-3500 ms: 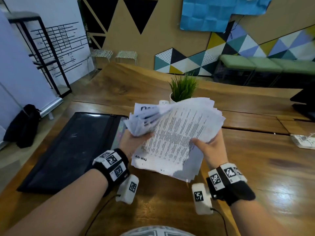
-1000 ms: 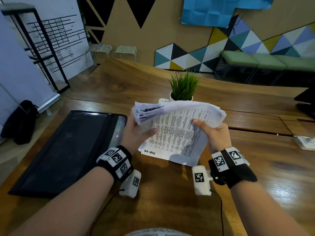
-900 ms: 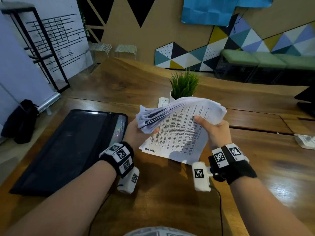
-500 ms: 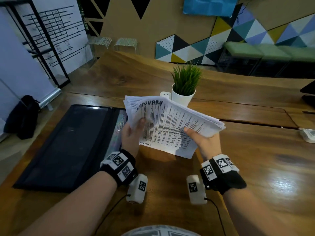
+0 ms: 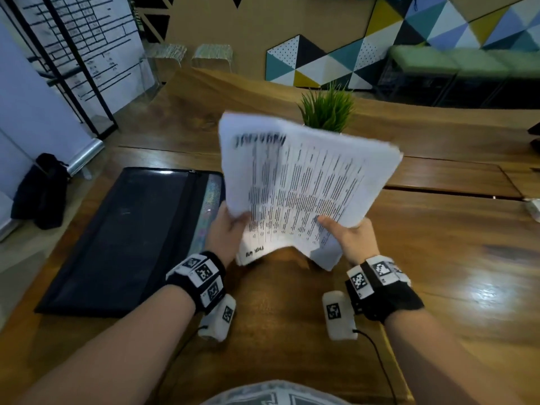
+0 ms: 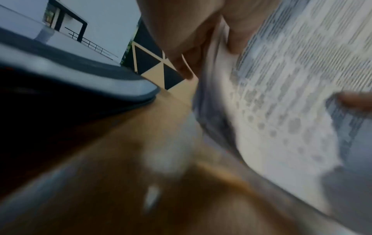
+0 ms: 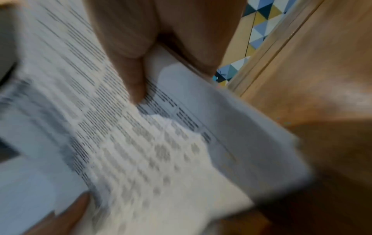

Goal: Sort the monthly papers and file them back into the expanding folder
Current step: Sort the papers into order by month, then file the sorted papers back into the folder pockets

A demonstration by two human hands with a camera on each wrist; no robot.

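Green potted plant on wooden table; black bag on floor, left; green bench by wall.

The head view looks down and forward over the stack of papers. Each wrist view sits close beneath that stack, left wrist facing its left edge, right wrist its right edge; all share its printed face.
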